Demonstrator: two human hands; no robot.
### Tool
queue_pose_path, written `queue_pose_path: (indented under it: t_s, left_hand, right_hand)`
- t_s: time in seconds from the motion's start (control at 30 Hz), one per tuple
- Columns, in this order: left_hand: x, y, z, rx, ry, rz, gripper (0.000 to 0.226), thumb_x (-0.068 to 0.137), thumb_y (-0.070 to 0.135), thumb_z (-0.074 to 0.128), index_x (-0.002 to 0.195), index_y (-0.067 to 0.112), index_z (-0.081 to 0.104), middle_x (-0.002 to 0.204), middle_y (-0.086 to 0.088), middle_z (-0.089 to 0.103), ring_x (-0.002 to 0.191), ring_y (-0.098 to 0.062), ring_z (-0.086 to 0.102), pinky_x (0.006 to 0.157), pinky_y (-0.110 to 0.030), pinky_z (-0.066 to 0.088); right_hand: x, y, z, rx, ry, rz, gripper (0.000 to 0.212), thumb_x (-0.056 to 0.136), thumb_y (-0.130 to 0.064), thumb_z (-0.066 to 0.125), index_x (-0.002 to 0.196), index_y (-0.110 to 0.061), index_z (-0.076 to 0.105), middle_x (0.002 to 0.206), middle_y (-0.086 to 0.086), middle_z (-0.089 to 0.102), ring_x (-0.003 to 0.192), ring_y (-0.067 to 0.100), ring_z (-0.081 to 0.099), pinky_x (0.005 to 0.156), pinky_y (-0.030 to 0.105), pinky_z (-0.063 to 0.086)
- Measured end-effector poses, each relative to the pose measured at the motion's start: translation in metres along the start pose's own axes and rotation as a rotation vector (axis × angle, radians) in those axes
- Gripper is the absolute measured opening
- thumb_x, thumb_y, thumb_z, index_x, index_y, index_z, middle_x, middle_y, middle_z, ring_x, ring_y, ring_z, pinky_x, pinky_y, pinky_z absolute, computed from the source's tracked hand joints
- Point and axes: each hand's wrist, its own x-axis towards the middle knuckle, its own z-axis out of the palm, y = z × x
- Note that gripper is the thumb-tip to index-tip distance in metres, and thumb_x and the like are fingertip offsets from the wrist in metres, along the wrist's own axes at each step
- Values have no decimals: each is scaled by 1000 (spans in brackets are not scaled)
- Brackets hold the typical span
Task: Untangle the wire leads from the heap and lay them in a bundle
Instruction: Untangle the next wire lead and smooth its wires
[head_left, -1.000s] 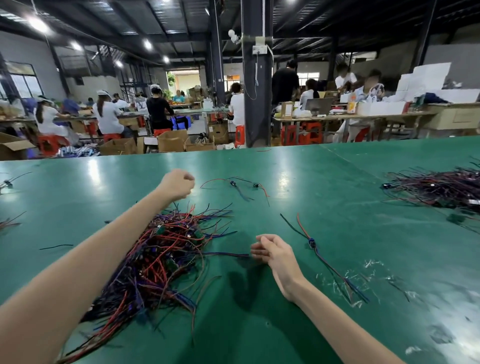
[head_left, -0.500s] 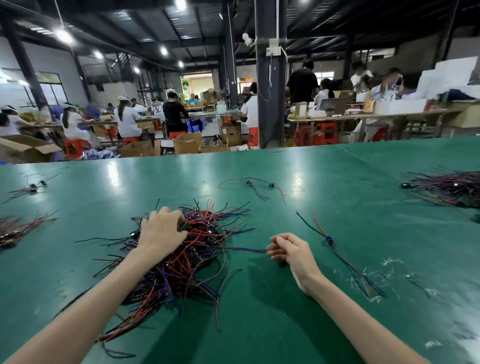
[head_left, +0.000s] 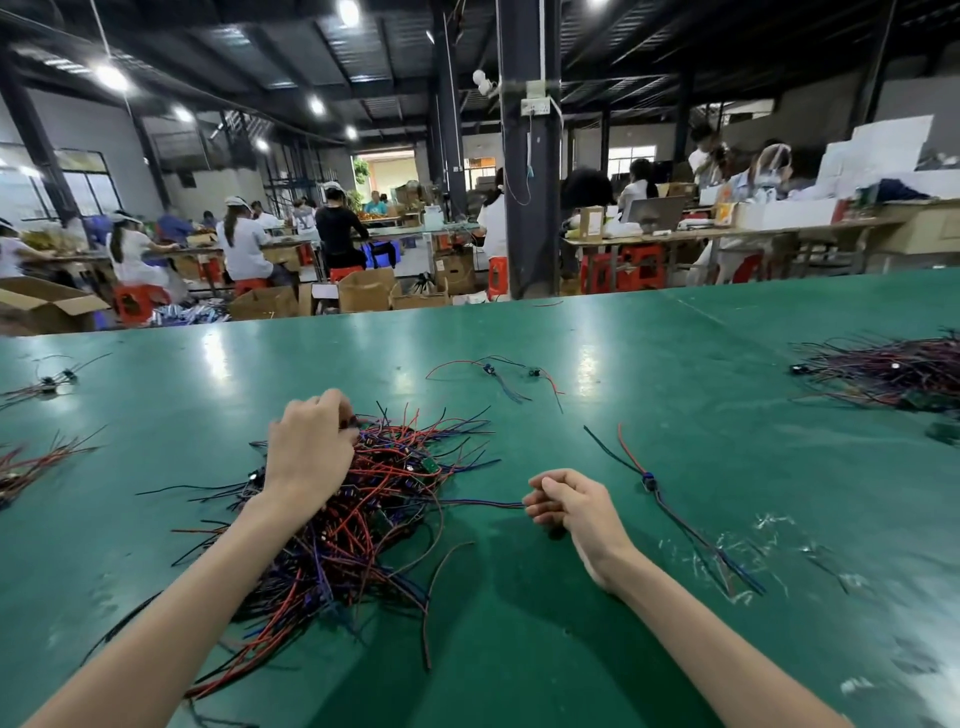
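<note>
Plainly, the heap of wire leads (head_left: 374, 499) lies on the green table (head_left: 675, 364) just in front of me, left of centre. It is a loose mound of thin red, blue and black strands with small green boards caught among them. My left hand (head_left: 311, 452) sits on the heap's far side, fingers curled down into the strands and gripping a clump. My right hand (head_left: 571, 506) rests on the table just right of the heap, fingers and thumb pinching the end of one blue-and-red lead (head_left: 483, 503) that runs out of the mound.

I judge these leads light, limp and a little springy. The insulation looks smooth, so a fingertip pinch may slip. The boards and joints look likely to snag, so a hard tug would probably drag the whole heap along. I'd take each lead near its end and pin the mound. A single freed lead (head_left: 649, 483) lies apart to the right.
</note>
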Motion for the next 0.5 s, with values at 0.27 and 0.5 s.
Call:
queue_pose_path:
  t_s: [0.27,0.5]
  left_hand:
    - [-9,65,-32,-657,134,102,20,89,5,61,108,10,58,93,-2,64,67,-13,65,59,-24,56]
    - [-39,120,-16,-1556,-435,-404,22,93,2,48,111,7,60,89,-9,65,57,-8,60,55,-20,53]
  right_hand:
    - [2,4,1,-15,-4,-7,16,94,1,46,89,0,62,73,12,66,62,17,58,60,23,48]
    - [-1,6,-3,-47,-36,-9,16,91,2,48,91,0,64,73,9,69,68,19,58,67,31,43]
